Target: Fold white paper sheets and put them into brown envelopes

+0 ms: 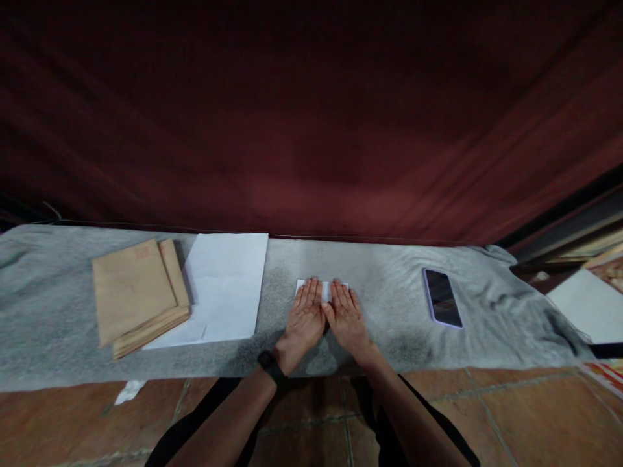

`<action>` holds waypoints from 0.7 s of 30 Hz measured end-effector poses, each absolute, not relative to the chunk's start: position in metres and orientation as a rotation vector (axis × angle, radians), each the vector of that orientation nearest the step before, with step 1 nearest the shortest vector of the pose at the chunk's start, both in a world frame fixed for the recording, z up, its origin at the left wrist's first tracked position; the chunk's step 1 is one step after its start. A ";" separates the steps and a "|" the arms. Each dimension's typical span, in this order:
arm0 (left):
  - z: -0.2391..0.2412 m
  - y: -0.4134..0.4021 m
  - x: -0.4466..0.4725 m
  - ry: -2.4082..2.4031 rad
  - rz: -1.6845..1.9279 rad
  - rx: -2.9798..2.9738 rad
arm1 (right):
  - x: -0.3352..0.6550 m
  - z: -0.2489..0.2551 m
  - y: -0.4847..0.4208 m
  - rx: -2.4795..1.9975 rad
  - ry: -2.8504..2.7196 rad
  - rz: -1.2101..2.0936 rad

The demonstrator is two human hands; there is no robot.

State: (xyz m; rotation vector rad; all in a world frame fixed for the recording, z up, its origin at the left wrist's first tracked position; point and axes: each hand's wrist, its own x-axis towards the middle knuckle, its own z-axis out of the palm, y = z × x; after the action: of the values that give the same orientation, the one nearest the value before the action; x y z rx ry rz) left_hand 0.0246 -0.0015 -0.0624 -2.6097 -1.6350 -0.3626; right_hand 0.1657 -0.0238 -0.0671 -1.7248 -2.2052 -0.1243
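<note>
In the head view, draped with mottled, creased grey cloth (389, 292). Pressing with left hand (306, 316) and right hand (346, 318) laid flat, fingers straight, onto small white paper (326, 292) at mid-cloth, straight-edged, mostly covered.

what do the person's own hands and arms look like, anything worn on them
The left hand and right hand are both bare, with no gloves. A black, narrow wristband circles the left wrist; whether it has a screen is too small to tell. The right wrist has nothing on it. No sleeves show on the visible forearms.
</note>
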 end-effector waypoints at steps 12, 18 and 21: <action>-0.060 -0.006 0.004 -1.860 -0.341 -2.514 | 0.193 -0.071 -0.028 -1.844 -2.167 -0.203; -0.060 -0.006 0.004 -1.861 -0.354 -2.488 | 0.194 -0.066 -0.033 -1.871 -2.065 -0.168; -0.062 -0.006 0.003 -1.823 -0.396 -2.489 | 0.184 -0.061 -0.041 -1.779 -2.122 -0.109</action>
State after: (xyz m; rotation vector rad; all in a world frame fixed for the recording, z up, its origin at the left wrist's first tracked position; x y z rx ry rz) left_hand 0.0034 -0.0060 -0.0619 -2.4890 -1.8233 -0.3956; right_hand 0.1842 -0.0411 -0.0606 -1.7789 -2.1224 -0.1091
